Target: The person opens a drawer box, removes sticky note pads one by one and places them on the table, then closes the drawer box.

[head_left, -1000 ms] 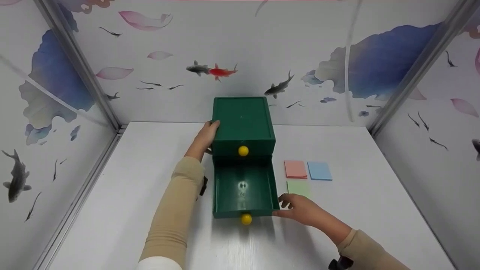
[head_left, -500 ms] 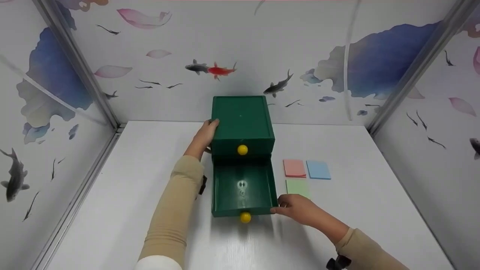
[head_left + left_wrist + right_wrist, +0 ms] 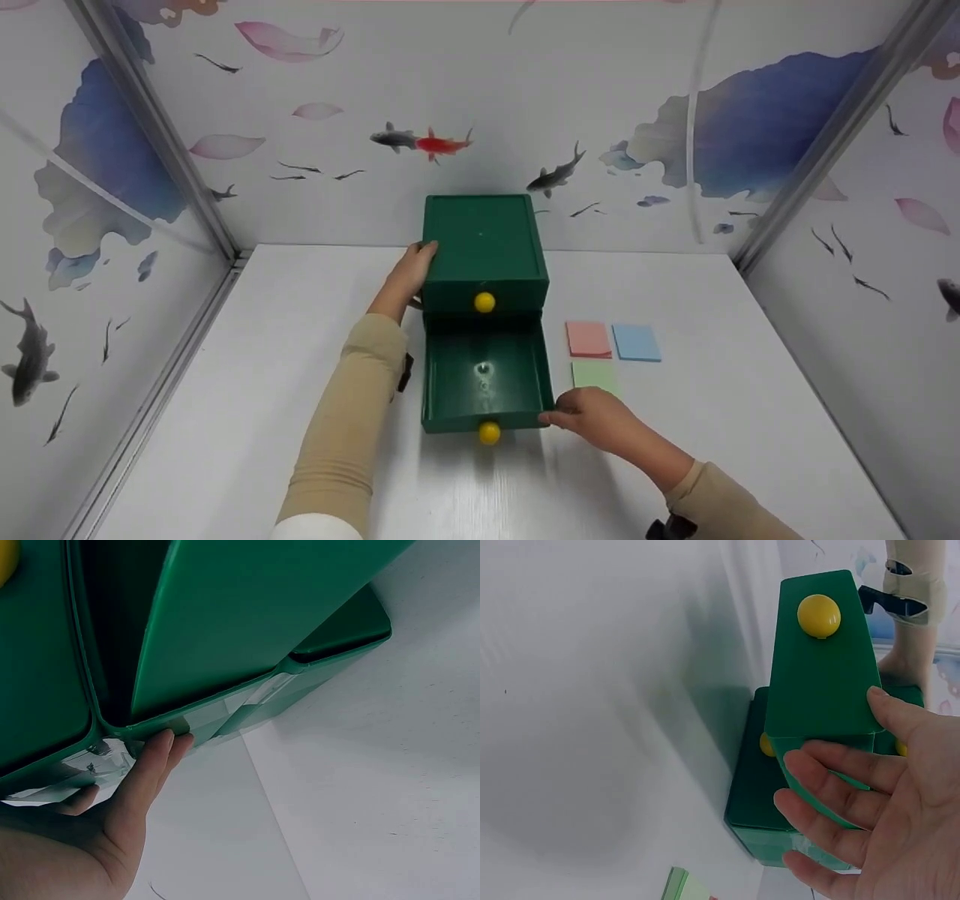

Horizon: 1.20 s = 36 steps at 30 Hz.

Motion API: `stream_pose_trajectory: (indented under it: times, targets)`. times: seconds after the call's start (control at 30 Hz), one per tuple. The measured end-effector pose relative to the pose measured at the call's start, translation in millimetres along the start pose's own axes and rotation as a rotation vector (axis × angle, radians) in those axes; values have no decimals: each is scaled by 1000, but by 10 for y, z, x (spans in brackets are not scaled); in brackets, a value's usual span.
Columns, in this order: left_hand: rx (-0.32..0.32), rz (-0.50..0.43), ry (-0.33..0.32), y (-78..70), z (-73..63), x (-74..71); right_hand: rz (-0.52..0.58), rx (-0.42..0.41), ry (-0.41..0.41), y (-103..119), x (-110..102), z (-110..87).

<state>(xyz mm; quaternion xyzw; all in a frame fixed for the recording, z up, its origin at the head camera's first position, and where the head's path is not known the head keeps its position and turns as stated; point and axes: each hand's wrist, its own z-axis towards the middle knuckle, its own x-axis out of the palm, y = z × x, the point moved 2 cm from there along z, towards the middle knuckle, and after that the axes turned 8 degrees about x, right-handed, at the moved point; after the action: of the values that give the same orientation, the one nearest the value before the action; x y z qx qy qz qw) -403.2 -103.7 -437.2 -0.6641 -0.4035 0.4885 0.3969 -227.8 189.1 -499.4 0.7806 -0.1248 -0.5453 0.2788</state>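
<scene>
A green drawer cabinet (image 3: 484,238) with yellow knobs stands at the back of the white table. Its green drawer (image 3: 484,375) below the top one is pulled far out, and nothing lies inside. My left hand (image 3: 411,271) rests against the cabinet's left side; in the left wrist view, extended fingers (image 3: 154,757) touch the side wall. At the drawer's front right corner, my right hand (image 3: 600,420) pinches it, thumb at the front face and fingers along the side. In the right wrist view, the drawer front (image 3: 821,682) hides part of the cabinet behind.
Right of the cabinet lie three sticky-note pads: a pink pad (image 3: 589,340), a blue pad (image 3: 637,343) and a green pad (image 3: 594,374), the last partly behind my right hand. A printed wall (image 3: 315,187) closes off the table's back, with more panels at both sides.
The drawer has slid slightly inward, toward the cabinet. My right hand has moved a little left with it, its thumb and fingers closing onto the corner. My left hand stays in place.
</scene>
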Motion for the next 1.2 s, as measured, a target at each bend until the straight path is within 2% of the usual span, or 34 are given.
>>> stream_pose_trajectory:
  times: [0.27, 0.6, 1.2]
  targets:
    - [-8, -15, -7, 5, 4, 9, 56, 8, -89, -5, 17, 43]
    - [-4, -9, 4, -2, -11, 26, 135, 105, -189, 26, 43, 160]
    - [-13, -22, 4, 5, 6, -4, 254, 201, -287, 7, 24, 377]
